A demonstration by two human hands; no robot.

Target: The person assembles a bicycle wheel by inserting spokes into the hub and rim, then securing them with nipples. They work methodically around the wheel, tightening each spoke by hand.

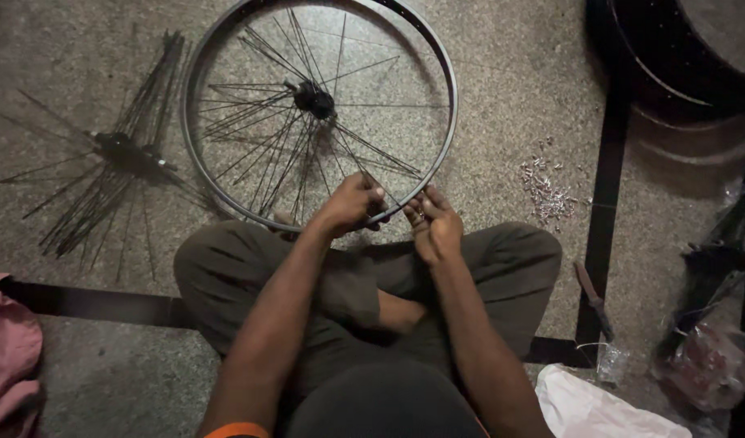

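The bicycle wheel rim (447, 122) lies flat on the floor (502, 97) straight ahead of the seated person, its near edge meeting both hands above the crossed legs. The left hand (349, 204) is the one on it: its fingers (371, 197) are curled closed over the rim where a spoke (372, 148) runs in from the hub (314, 100). The right hand (434, 221), just beside it, has its fingers pinched together; what they hold is too small to tell. Both forearms reach forward, wrists bent down.
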